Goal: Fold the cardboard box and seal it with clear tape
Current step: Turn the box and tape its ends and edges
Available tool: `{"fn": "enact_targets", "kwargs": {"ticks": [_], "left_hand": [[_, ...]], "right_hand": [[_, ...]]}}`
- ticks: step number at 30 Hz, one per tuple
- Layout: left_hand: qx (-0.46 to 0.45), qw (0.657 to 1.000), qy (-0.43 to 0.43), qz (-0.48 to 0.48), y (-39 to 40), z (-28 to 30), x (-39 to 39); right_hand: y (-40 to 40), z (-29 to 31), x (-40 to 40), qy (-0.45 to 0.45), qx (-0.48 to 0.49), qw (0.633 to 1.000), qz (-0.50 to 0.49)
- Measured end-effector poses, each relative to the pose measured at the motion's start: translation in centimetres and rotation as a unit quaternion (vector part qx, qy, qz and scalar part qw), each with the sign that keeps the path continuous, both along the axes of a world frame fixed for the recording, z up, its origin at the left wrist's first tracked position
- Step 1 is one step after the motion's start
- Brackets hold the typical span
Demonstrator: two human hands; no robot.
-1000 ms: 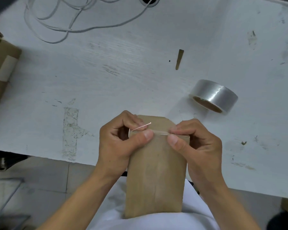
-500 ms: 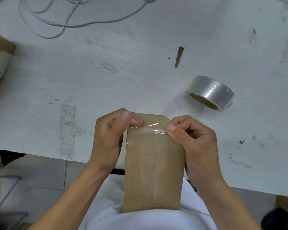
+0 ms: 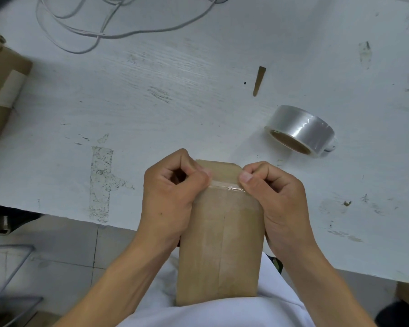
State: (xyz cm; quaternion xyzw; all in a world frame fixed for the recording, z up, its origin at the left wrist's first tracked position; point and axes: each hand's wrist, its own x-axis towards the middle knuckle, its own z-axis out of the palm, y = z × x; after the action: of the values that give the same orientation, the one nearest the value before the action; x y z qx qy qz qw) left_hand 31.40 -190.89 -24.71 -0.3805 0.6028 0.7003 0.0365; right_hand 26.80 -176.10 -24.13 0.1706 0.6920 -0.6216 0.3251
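Both hands – left hand, right hand – pinch clear tape strip onto flat brown cardboard box, lower centre – prob. light, stiff; tape clingy, hold by ends.

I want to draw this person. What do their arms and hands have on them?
Nothing much: the left hand and right hand are bare, with no gloves, rings or watch. Both forearms are bare too. A white shirt shows below.

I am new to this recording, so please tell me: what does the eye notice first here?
Two hands, left hand and right hand, pinch a clear tape strip across the cardboard box at bottom centre. A tape roll lies to the right on the white table.
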Motion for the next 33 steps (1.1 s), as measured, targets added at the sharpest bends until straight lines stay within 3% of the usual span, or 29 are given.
{"fn": "enact_targets", "kwargs": {"ticks": [9,13,15,17,19,21,24,28,33], "left_hand": [[0.119,0.990,-0.076,-0.003,-0.4,0.6,-0.5],[0.166,0.979,-0.113,-0.019,-1.0,1.3,-1.2],[0.162,0.981,-0.110,-0.017,-1.2,1.7,-1.5],[0.089,0.994,-0.053,-0.042,-0.8,2.3,-1.3],[-0.012,0.995,0.039,-0.093,-0.1,2.6,-0.8],[-0.071,0.983,0.094,-0.139,0.2,2.2,0.0],[-0.079,0.978,0.100,-0.166,-0.8,0.8,0.5],[-0.073,0.976,0.082,-0.187,-1.7,0.1,0.2],[-0.092,0.963,0.061,-0.246,-2.2,-0.6,-0.1]], "right_hand": [[0.0,0.0,-0.7,-0.135,-0.077,0.987,-0.044],[-0.2,0.3,-1.5,-0.149,-0.081,0.985,-0.040],[-0.2,0.1,-1.3,-0.074,-0.035,0.996,-0.024],[0.0,0.1,-0.8,0.073,0.016,0.997,0.017],[0.3,-0.1,-0.4,0.207,0.018,0.976,0.072],[0.8,-0.3,0.0,0.275,-0.029,0.954,0.117],[1.1,-1.0,0.0,0.240,-0.054,0.960,0.129],[1.6,-1.3,-0.1,0.207,-0.009,0.966,0.154],[2.0,-1.0,-0.8,0.102,-0.007,0.976,0.194]]}}
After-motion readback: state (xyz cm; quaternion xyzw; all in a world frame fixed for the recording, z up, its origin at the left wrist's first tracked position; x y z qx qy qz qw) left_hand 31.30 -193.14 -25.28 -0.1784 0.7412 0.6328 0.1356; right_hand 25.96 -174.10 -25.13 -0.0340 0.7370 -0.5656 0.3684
